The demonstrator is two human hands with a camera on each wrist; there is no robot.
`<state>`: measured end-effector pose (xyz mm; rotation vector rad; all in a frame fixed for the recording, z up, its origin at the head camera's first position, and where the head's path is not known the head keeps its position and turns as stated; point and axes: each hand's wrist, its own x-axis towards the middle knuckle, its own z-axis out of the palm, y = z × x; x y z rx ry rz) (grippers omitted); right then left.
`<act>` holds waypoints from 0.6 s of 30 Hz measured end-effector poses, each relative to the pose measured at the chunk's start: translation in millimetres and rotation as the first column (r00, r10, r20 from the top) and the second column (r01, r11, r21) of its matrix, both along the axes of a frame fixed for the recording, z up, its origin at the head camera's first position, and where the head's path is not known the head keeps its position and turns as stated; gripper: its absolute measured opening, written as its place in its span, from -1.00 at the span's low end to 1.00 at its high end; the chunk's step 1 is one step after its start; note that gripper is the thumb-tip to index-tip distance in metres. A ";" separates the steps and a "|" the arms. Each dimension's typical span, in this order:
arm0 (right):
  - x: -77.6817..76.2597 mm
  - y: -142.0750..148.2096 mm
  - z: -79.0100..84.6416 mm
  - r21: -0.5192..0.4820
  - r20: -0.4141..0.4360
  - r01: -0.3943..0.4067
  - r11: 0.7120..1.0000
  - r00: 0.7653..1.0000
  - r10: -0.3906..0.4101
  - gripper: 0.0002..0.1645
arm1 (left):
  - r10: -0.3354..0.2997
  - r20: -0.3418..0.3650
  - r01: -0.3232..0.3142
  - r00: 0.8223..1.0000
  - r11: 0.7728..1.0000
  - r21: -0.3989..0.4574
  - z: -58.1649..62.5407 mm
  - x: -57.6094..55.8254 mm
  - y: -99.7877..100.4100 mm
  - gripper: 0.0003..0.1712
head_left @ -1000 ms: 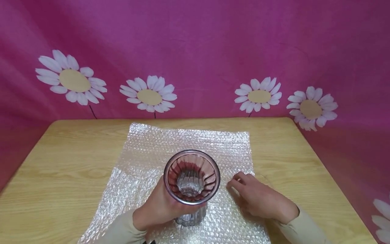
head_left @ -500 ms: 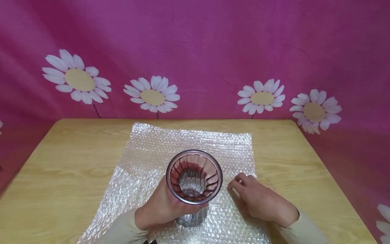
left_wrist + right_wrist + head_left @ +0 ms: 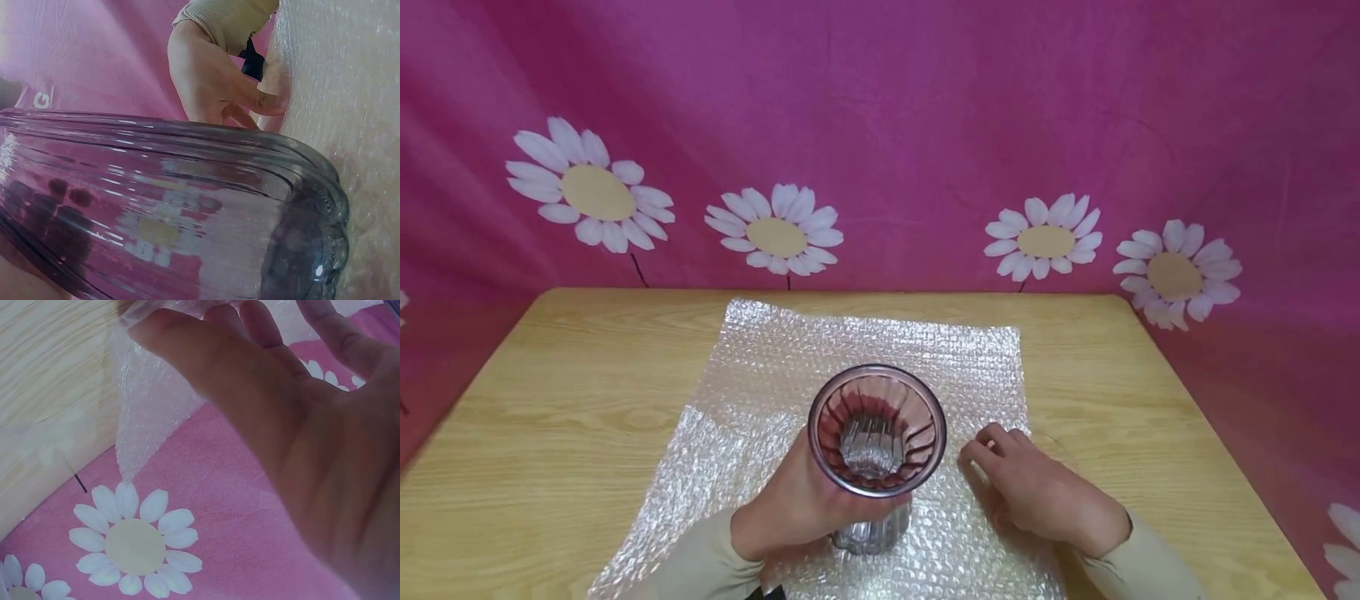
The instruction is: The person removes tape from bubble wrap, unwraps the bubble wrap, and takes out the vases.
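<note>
A purple-tinted, ribbed glass vase (image 3: 917, 400) with a wide, flared rim stands upright over the sheet of bubble wrap (image 3: 940, 358), its base right at the sheet. My left hand (image 3: 801, 508) grips the vase from the left, its fingers wrapped round the body below the rim. Through the glass (image 3: 187, 212), dark fingertips show in the left wrist view. My right hand (image 3: 1037, 492) rests at the sheet's right edge, fingers loosely bent and touching the film. In the right wrist view its thumb (image 3: 187, 350) lies against the wrap (image 3: 150, 419), with the other fingers spread apart.
The bubble wrap covers the middle of a light wooden table (image 3: 572, 392), bare wood showing on both sides. Behind and beside the table hangs a magenta cloth (image 3: 895, 125) printed with white daisies. A black strap (image 3: 251, 62) shows at the right wrist.
Over the last second the head view shifts slightly. Both hands and the vase stay essentially in place.
</note>
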<state>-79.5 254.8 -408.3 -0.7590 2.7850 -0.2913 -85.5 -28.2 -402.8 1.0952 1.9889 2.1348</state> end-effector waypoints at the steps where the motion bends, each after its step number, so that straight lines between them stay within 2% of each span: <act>1: -0.1 -0.2 -0.4 0.000 0.004 0.002 1.000 1.000 -0.002 -0.42 | -0.009 0.001 0.009 1.000 1.000 0.007 -0.3 -0.2 -0.3 -0.10; 7: -1.1 -2.9 -2.9 0.003 0.003 0.007 1.000 1.000 -0.007 -0.39 | -0.033 -0.007 0.034 0.999 0.999 0.020 -1.0 -0.4 -3.0 -0.13; 13: -3.6 -6.8 -3.0 0.012 0.027 0.031 0.999 0.999 -0.031 -0.41 | -0.018 -0.013 0.018 1.000 1.000 0.018 -1.0 -0.7 -5.0 -0.10; 18: -4.2 -5.8 -2.9 0.013 0.062 0.083 0.996 0.995 -0.084 -0.25 | -0.005 -0.014 0.005 1.000 1.000 -0.013 -0.7 -1.5 -3.0 -0.08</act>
